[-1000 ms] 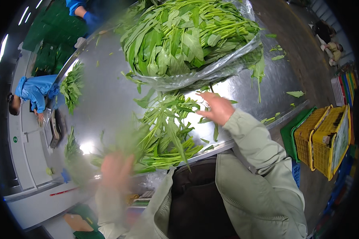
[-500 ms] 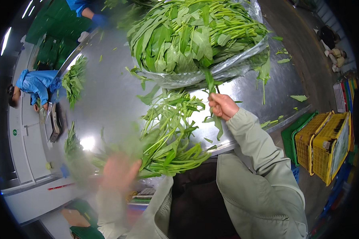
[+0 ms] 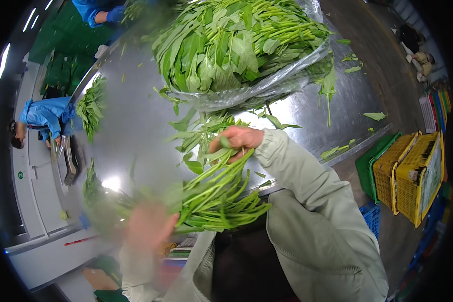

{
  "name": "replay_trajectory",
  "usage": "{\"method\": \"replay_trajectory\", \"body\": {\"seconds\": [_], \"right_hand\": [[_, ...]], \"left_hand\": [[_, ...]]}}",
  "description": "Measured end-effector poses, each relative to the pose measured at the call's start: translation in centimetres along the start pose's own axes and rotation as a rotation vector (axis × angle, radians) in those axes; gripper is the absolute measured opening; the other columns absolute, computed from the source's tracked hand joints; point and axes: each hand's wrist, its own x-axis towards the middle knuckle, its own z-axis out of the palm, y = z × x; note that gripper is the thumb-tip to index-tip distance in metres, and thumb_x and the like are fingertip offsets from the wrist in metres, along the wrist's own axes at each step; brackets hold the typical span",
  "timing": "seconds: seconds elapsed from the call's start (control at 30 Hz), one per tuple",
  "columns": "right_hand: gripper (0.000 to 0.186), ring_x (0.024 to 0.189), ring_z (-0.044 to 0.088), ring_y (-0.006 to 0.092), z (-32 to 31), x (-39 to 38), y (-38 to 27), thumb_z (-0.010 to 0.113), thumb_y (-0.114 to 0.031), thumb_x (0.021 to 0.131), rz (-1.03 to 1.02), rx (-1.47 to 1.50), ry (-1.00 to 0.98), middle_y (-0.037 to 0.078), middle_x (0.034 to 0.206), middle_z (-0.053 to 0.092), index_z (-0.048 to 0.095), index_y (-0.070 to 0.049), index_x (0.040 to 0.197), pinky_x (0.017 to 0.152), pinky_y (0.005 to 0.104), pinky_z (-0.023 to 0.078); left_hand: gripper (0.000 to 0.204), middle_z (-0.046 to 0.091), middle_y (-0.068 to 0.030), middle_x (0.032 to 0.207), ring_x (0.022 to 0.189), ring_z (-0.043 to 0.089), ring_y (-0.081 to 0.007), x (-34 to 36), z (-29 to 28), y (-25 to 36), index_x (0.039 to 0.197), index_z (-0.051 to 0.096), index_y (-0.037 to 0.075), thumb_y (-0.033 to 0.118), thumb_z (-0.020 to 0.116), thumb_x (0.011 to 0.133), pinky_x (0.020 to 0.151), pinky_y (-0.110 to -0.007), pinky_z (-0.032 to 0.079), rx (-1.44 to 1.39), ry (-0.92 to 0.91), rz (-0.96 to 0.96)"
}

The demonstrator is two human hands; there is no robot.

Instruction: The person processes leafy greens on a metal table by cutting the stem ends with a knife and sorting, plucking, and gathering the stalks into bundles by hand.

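Steel table (image 3: 136, 116): right hand (image 3: 239, 141) has swung stems onto bunch (image 3: 211, 196), closed; left hand (image 3: 148, 226) clasps bunch below.

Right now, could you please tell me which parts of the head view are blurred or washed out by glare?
In the head view the left hand is smeared by motion blur; the right hand and the bunch of leafy stems are sharper; a bright glare spot sits on the steel table; the table edges bend toward the dark rim.
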Motion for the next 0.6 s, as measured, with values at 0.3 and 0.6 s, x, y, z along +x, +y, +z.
{"method": "replay_trajectory", "body": {"seconds": [0.3, 0.6], "right_hand": [[0.024, 0.060, 0.047, 0.0018, 1.1, -2.3, -1.3, 0.067, -0.028, 0.085, 0.117, -0.539, 0.320, -0.005, 0.073, 0.060, 0.068, -0.006, 0.094, 0.051, 0.0198, 0.036], [0.030, 0.056, 0.044, 0.0102, 1.6, -5.3, -0.7, 0.064, -0.031, 0.076, 0.222, -0.845, 0.525, 0.002, 0.056, 0.050, 0.064, 0.000, 0.074, 0.051, 0.0309, 0.035]], "left_hand": [[0.038, 0.060, -0.0181, 0.093, 0.081, 0.061, -0.0341, -2.0, 2.3, 0.2, 0.103, 0.061, 0.003, 0.005, 0.064, 0.065, 0.063, -0.040, 0.050, 0.052, 0.040, -0.157], [0.043, 0.061, -0.0157, 0.095, 0.081, 0.060, -0.0307, -1.1, 2.7, 1.4, 0.107, 0.061, 0.003, 0.004, 0.062, 0.064, 0.065, -0.038, 0.049, -0.020, -0.004, -0.143]]}}
